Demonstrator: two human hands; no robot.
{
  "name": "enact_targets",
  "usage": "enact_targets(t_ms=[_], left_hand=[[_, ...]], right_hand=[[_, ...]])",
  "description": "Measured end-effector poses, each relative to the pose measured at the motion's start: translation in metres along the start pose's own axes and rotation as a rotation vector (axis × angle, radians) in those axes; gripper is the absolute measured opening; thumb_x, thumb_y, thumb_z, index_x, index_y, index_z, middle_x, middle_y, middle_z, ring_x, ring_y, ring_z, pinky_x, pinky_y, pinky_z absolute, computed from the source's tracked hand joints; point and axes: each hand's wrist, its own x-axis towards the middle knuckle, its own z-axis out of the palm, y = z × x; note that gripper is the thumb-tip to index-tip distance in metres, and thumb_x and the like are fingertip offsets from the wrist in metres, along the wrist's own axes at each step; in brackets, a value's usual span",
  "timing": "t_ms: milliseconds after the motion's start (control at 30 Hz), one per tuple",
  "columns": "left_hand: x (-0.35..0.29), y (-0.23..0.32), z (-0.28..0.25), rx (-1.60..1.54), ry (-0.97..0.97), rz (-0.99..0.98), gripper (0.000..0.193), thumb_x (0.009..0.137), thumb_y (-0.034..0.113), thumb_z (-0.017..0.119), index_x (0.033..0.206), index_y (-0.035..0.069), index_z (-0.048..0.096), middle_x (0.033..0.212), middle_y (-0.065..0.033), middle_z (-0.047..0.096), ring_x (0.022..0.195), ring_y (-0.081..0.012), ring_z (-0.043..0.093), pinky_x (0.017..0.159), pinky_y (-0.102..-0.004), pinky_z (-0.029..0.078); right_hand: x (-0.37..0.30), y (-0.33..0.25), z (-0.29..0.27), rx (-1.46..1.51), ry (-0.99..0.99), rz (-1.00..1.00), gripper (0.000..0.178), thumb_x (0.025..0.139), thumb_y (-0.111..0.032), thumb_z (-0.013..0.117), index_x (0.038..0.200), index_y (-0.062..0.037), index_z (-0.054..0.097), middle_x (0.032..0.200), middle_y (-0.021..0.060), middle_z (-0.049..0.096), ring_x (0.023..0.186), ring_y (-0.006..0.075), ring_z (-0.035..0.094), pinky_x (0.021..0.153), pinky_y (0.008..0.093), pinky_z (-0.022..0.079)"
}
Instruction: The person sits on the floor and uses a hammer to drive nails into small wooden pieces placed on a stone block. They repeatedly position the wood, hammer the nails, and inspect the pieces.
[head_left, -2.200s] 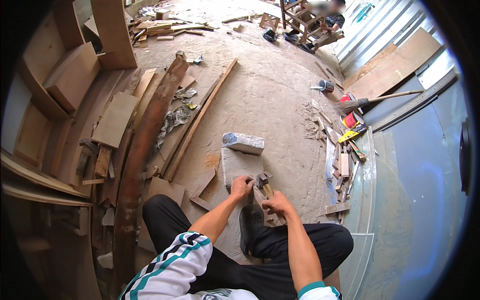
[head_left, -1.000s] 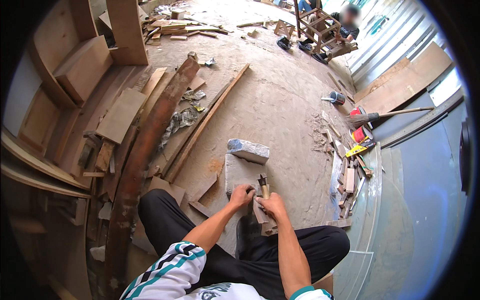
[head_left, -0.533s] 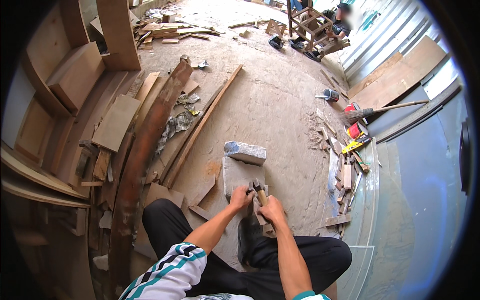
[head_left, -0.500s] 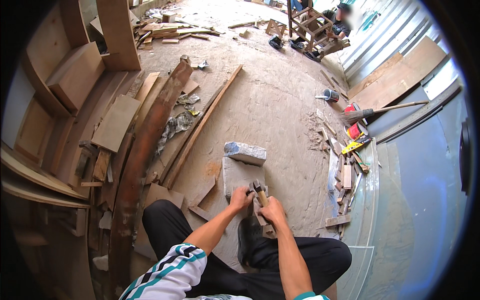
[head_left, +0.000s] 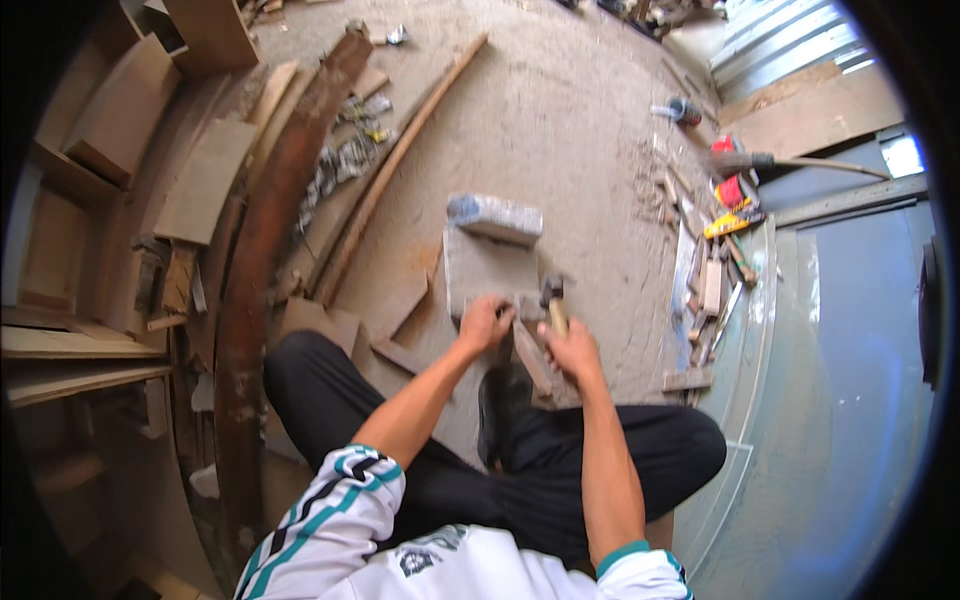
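My right hand [head_left: 574, 352] is wrapped round the wooden handle of a hammer [head_left: 557, 312]. Its dark metal head is lifted a little to the right of my left hand. My left hand [head_left: 486, 322] is closed at the near edge of a pale concrete block [head_left: 490, 272], its fingertips pinched round something small and dark that I cannot make out. A narrow wood strip [head_left: 532, 362] runs from beside those fingertips toward my leg, passing between the two hands. Across the far end of the block lies a second rough chunk of concrete [head_left: 497, 219].
Long planks, a rusty brown beam [head_left: 275, 230] and crumpled foil [head_left: 340, 165] lie to the left, beside wooden cabinet parts [head_left: 125, 110]. On the right are wood offcuts [head_left: 711, 287], a yellow handsaw [head_left: 733, 223], a broom [head_left: 745, 160], cans and glass sheets [head_left: 800, 400].
The view has tipped downward, so the floor things sit higher in the picture. The hammer has moved right, away from my left fingers, which stay at the block's near edge.
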Motion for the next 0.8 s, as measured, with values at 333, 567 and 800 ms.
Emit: enact_targets(t_ms=[333,567,800], left_hand=[[0.003,0.03,-0.014,0.057,-0.101,-0.101,0.027,0.088,0.029,0.07,0.1,0.005,0.072,0.1,-0.0167,0.071,0.097,-0.0342,0.067,0.085,-0.0408,0.052],[0.006,0.031,-0.014,0.113,-0.072,-0.075,0.026,0.088,0.025,0.069,0.101,0.003,0.071,0.099,-0.0173,0.071,0.095,-0.0336,0.067,0.085,-0.0412,0.051],[0.002,0.038,-0.022,0.055,-0.169,-0.149,0.025,0.089,0.024,0.069,0.102,0.002,0.071,0.1,-0.0176,0.071,0.097,-0.0322,0.066,0.087,-0.0401,0.051]], right_hand=[[0.002,-0.007,0.008,-0.213,0.103,-0.11,0.051,0.077,-0.033,0.078,0.093,0.0122,0.062,0.091,0.0334,0.067,0.087,0.0449,0.068,0.078,0.048,0.054],[0.038,-0.065,-0.031,0.145,-0.105,-0.031,0.034,0.083,-0.023,0.075,0.092,0.0058,0.06,0.077,0.0182,0.068,0.063,0.0257,0.07,0.056,0.0389,0.055],[0.035,-0.029,-0.002,-0.003,0.074,-0.145,0.027,0.089,-0.017,0.07,0.095,0.0049,0.056,0.077,0.0125,0.068,0.06,0.0189,0.068,0.053,0.0319,0.056]])
